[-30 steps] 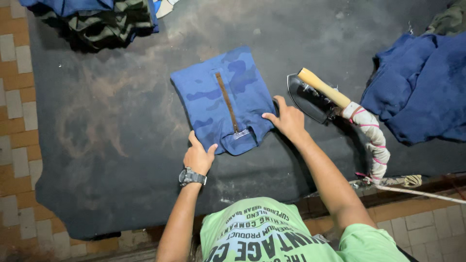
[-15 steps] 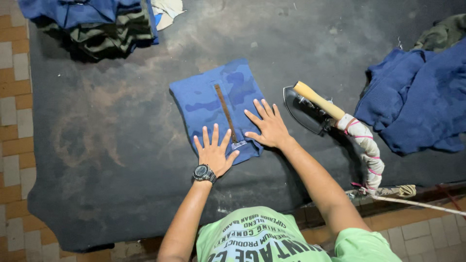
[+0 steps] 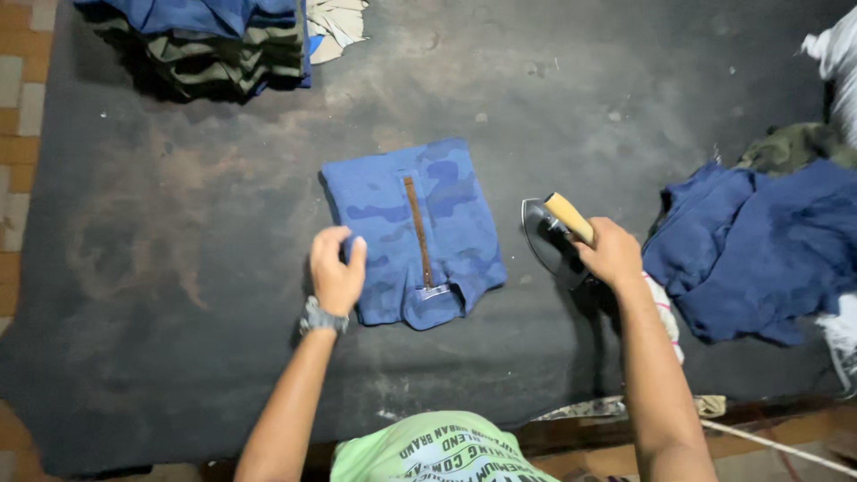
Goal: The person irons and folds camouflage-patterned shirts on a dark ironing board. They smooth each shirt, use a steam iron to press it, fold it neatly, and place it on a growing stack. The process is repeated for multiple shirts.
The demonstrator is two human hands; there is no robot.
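- Dark grey, scuffed padded work mat (image 3: 178, 295): covers nearly the whole view; tiled floor showing along its left edge only.
- Heap of loose dark blue cloth (image 3: 759, 250): well to the right of the folded garment, crumpled and unfolded; an olive piece and a white scrap at its upper edge. Judged as the remaining, unpressed lot.
- Stack of folded blue and olive camouflage garments (image 3: 214, 45): well above and left of the folded garment, at the mat's far corner, edges squared. Judged as finished pieces.
- Folded blue camouflage garment with a brown zip strip (image 3: 411, 232): flat at mat centre, folded to a neat rectangle, zip running top to bottom, metal pull at the near edge. Folding appears done; pressing judged not yet done, since the iron stands off the cloth.
- Flat iron with dark metal sole and pale wooden handle (image 3: 553, 236): just right of the folded garment, resting on the mat, not touching the cloth.
- Right hand (image 3: 611, 254): fingers wrapped tight around the near end of the iron's handle.
- Left hand (image 3: 337, 272): at the folded garment's lower left edge, fingers curled together loosely; fingertips over the cloth edge, pinch or mere touch cannot tell.
- Dark wristwatch (image 3: 320, 319): on the left wrist, just below and left of the folded garment.
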